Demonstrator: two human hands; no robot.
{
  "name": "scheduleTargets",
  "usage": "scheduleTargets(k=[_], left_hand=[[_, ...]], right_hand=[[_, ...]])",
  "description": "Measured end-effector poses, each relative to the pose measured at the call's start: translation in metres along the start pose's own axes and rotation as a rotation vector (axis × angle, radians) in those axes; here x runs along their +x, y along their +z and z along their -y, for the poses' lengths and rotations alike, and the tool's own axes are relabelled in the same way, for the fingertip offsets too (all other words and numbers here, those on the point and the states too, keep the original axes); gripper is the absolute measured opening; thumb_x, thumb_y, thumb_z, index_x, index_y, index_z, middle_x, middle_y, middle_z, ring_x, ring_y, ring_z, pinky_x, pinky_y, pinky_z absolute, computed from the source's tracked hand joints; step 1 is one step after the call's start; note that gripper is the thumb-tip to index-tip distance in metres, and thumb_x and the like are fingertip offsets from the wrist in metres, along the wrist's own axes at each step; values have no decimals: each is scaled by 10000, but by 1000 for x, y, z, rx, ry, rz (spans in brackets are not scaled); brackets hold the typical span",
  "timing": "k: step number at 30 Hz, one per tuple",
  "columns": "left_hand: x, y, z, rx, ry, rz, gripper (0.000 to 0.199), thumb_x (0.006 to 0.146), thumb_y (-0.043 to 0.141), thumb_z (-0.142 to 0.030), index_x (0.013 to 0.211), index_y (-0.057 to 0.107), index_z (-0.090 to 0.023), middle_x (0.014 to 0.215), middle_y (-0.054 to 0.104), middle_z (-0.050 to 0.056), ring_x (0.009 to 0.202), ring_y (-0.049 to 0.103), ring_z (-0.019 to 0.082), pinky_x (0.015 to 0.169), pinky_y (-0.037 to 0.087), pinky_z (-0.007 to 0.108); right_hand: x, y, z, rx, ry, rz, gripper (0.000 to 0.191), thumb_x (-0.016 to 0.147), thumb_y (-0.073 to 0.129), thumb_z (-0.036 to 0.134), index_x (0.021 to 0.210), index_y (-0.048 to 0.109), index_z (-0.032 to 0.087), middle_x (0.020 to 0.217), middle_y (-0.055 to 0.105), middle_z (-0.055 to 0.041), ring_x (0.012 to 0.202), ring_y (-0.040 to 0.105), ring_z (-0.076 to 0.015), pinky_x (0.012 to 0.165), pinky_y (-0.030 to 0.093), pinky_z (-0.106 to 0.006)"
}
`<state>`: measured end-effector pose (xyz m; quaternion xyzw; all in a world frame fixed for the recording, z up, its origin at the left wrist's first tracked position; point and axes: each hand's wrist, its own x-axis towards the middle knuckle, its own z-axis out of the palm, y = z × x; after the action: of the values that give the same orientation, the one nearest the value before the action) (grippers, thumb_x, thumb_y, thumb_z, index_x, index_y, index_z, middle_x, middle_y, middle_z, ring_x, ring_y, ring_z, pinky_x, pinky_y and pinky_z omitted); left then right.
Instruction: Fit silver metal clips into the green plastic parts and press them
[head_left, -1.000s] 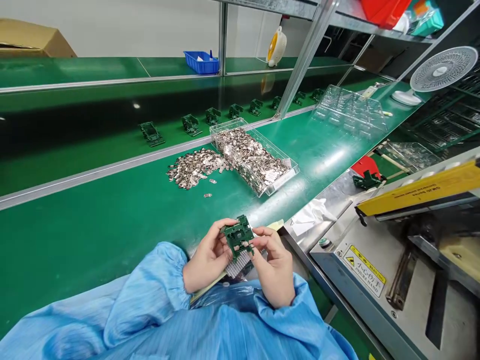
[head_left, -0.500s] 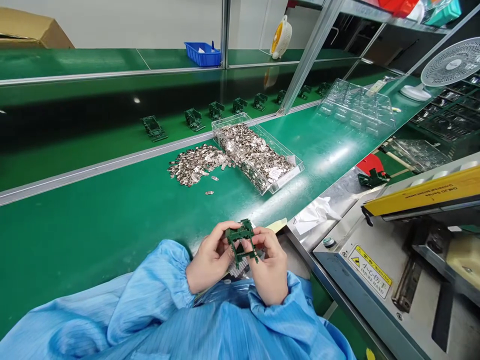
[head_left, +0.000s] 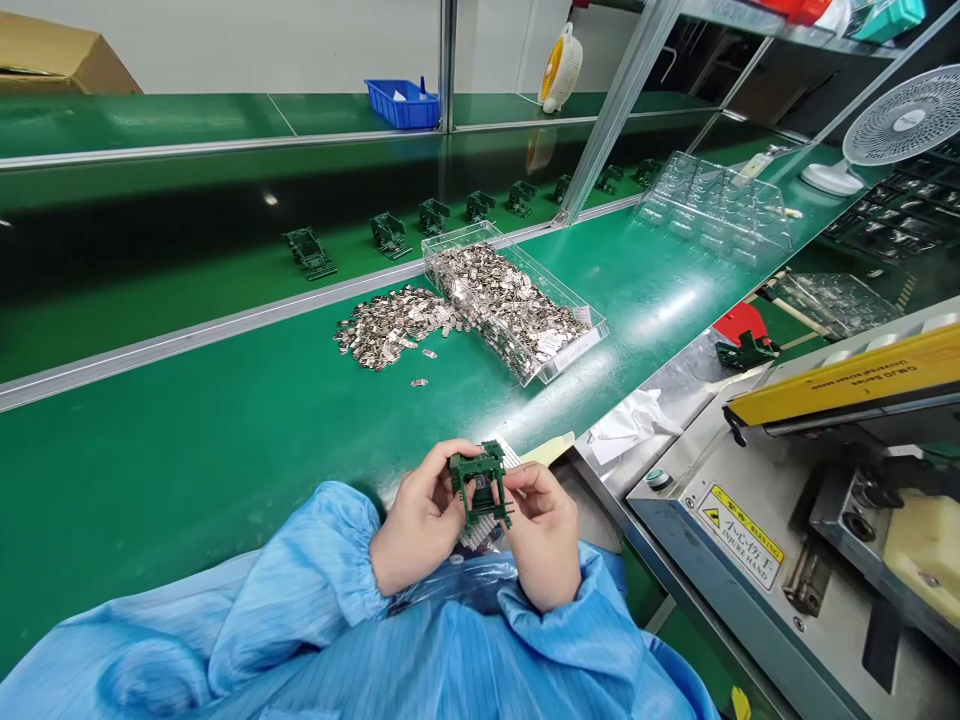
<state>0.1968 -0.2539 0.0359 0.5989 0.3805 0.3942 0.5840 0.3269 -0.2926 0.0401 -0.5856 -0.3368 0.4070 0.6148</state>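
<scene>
Above my lap, at the bench's near edge, I hold a dark green plastic frame with an open middle and several prongs. My left hand grips its left side between thumb and fingers. My right hand pinches its right side; anything small between those fingertips is hidden. Beyond my hands lies a loose pile of small silvery metal pieces, with a couple of stray ones nearer me. Right of it, a clear plastic tray is heaped with the same pieces.
Similar green frames line the dark belt behind the bench. To my right stands a machine with a yellow bar and a warning label. White tissue lies beside it. Clear moulded trays and a white fan are further back.
My right thumb has drawn back from the middle of the green frame to its right side. The frame has tilted slightly. The machine's part at far right has shifted.
</scene>
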Motion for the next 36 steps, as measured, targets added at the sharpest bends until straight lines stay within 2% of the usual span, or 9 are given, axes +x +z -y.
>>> scheduleTargets(k=[14, 21, 24, 27, 31, 36], left_hand=[[-5, 0, -3, 41, -38, 39, 308, 811, 590, -126, 1101, 528, -210, 890, 620, -8, 766, 575, 111, 687, 470, 190], [-5, 2, -1, 100, 2, 67, 262, 891, 549, -201, 1152, 527, -223, 932, 613, 8, 772, 563, 110, 699, 481, 199], [1, -2, 3, 6, 1, -14, 257, 891, 583, -300, 1127, 526, -218, 952, 606, 20, 781, 583, 117, 691, 527, 212], [11, -9, 8, -120, -69, -119, 358, 832, 659, -398, 1102, 514, -213, 938, 596, 26, 781, 617, 144, 594, 561, 220], [25, -17, 13, -200, -98, -252, 474, 736, 752, -439, 1076, 507, -218, 952, 580, 20, 779, 640, 159, 577, 595, 248], [38, -24, 17, -244, -75, -321, 529, 671, 806, -442, 1045, 515, -206, 997, 583, 31, 786, 640, 165, 609, 626, 292]], right_hand=[[-11, -1, 1, 109, 64, -28, 196, 648, 789, 235, 659, 602, 177, 606, 600, 18, 551, 545, -108, 506, 450, -182], [-16, -12, -3, 34, -7, -62, 197, 769, 732, 351, 759, 634, 181, 680, 626, -11, 615, 568, -133, 560, 476, -219], [-17, -28, -8, -28, -73, -181, 208, 837, 678, 393, 863, 653, 188, 770, 656, -30, 680, 592, -145, 628, 501, -244], [-16, -50, -18, -59, -99, -288, 236, 835, 687, 420, 871, 644, 190, 794, 665, -34, 684, 587, -147, 645, 504, -256], [-17, -73, -34, -81, -20, -323, 282, 809, 714, 444, 865, 642, 177, 763, 656, -38, 656, 569, -153, 631, 492, -273], [-12, -81, -41, 11, 7, -338, 324, 779, 739, 470, 884, 644, 179, 758, 656, -47, 667, 581, -172, 637, 503, -292]])
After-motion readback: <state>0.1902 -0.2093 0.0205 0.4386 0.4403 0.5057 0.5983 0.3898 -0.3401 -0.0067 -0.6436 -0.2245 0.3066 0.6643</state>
